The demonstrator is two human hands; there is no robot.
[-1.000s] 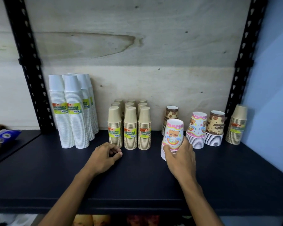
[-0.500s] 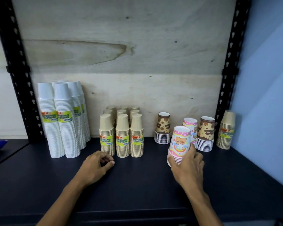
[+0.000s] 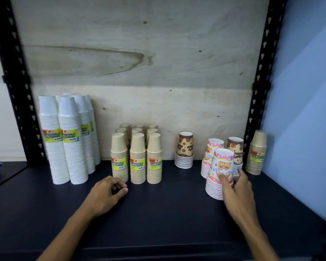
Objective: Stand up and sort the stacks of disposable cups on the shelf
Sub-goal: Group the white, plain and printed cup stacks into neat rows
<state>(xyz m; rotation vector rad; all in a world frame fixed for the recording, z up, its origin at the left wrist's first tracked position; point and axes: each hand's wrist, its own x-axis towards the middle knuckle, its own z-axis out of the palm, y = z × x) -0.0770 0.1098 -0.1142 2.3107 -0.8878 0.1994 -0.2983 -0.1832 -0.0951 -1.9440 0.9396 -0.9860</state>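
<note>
Gripping pink cartoon cup stack [image 3: 220, 172], right hand [image 3: 237, 193] fingers closed, left hand [image 3: 105, 194] loosely curled, kraft stacks [image 3: 137, 162] labelled "DISPOSABLE TABLEWARE"

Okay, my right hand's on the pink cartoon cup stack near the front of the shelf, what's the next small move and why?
Probably slide the front pink stack back so it stands beside the other pink stack behind it. The right hand already grips its lower cups, it stands alone forward of the row, and the two share one print. The left hand rests idle on the shelf.

Pale plywood back panel [image 3: 139, 53], black perforated uprights [image 3: 260, 72], blue wall [image 3: 305, 91]
</note>
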